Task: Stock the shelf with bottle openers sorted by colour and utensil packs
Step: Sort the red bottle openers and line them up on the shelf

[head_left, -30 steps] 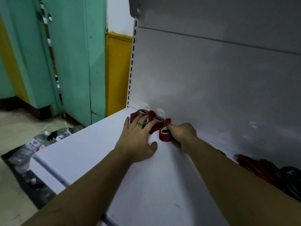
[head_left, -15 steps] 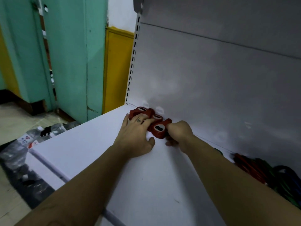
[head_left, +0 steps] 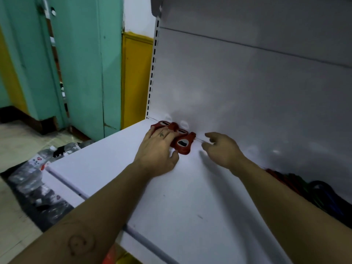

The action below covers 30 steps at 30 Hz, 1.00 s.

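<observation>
Where the white shelf (head_left: pixel 190 197) meets its pale back panel (head_left: pixel 247 92), three red bottle openers (head_left: pixel 183 144) are laid flat in a short slanting row near the shelf's left rear corner, each set against the next. The nearest opener is seen whole, with its dark opening turned upward and its narrow end pointed at the back panel; the two behind it are partly covered. The left grip (head_left: pixel 157 149) is laid palm-down over the row, its fingers (head_left: pixel 166 134) straight and spread and pressed on the two farther openers, while the thumb (head_left: pixel 174 156) is set just beside the wide end of the nearest one; nothing is clasped by it. The right grip (head_left: pixel 222 149) is held released just to the right of the nearest opener, apart from it, with its fingers loosely bent and nothing carried. Farther right along the back panel, partly hidden behind the right forearm, a coloured heap (head_left: pixel 314 189) of red, green and blue is seen, too blurred to be named. A slotted upright (head_left: pixel 152 73) is fixed at the shelf's left edge. Beyond it a yellow panel (head_left: pixel 136 77) and a teal door (head_left: pixel 82 63) are seen, and shrink-wrapped plastic bottles (head_left: pixel 32 174) are left on the floor (head_left: pixel 19 138) below the shelf's left end
</observation>
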Available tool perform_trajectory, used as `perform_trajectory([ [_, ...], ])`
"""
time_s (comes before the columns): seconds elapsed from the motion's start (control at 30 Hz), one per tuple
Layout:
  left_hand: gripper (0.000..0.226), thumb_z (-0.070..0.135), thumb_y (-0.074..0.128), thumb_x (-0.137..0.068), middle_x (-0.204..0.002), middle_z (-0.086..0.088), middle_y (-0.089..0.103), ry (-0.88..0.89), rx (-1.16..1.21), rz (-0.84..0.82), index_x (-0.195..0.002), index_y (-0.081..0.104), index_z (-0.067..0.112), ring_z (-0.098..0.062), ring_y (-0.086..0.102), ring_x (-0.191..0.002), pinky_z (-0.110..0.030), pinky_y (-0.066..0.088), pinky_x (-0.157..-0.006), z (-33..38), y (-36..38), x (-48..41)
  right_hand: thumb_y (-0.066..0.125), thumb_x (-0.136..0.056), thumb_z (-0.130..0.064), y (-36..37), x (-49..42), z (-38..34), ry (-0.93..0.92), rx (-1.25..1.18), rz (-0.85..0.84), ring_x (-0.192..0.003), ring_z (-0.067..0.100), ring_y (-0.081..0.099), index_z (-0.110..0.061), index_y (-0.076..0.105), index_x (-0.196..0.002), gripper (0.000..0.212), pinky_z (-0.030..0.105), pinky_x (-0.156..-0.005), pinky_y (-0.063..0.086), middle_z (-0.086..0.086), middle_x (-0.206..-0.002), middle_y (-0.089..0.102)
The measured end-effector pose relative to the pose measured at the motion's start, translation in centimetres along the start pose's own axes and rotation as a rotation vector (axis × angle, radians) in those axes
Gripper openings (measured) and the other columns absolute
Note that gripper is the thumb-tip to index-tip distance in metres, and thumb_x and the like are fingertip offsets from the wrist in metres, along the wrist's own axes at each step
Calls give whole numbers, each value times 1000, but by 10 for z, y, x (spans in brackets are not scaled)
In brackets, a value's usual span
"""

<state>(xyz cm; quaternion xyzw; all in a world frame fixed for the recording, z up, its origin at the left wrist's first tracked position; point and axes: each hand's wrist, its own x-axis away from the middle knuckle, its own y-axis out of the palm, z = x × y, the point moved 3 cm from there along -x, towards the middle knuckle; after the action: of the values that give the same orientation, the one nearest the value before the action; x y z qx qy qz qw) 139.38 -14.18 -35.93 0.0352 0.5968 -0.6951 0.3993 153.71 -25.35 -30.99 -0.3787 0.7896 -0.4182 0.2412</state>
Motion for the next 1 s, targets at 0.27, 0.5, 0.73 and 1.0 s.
perform_trajectory([
  [0.27, 60, 51, 43, -88, -150, 4, 43, 124, -5, -141, -141, 47, 24, -15, 21, -146, -34, 3, -121, 75, -9, 23, 37, -101, -46, -38, 80, 44, -118, 525, -45, -150, 25, -2, -36, 4, -154, 64, 52, -117, -5, 4, -164, -1],
  [0.5, 58, 44, 48, -96, -157, 9, 28, 132, 51, -282, -149, 31, 30, -11, 11, -149, -37, 2, -122, 162, 5, 47, 43, -99, -31, -78, 137, 103, -47, 472, -9, -150, 23, 0, -33, 15, -153, 61, 51, -120, -2, 3, -163, 4],
  [0.73, 46, 47, 48, -95, -146, 8, 46, 69, 269, -346, -139, 48, 35, -16, 35, -137, -45, 26, -114, 224, 43, 56, 47, -96, -30, -101, 174, 152, 5, 417, -17, -146, 21, 20, -30, 29, -151, 58, 47, -121, 6, 0, -160, 23],
  [1.0, 59, 52, 50, -84, -134, -1, 55, -211, 414, -288, -137, 50, 27, -19, 55, -118, -40, 43, -103, 251, 59, 31, 48, -93, -29, -109, 162, 172, 18, 389, -34, -116, 30, 50, -23, 59, -122, 32, 39, -99, 43, 5, -118, 62],
])
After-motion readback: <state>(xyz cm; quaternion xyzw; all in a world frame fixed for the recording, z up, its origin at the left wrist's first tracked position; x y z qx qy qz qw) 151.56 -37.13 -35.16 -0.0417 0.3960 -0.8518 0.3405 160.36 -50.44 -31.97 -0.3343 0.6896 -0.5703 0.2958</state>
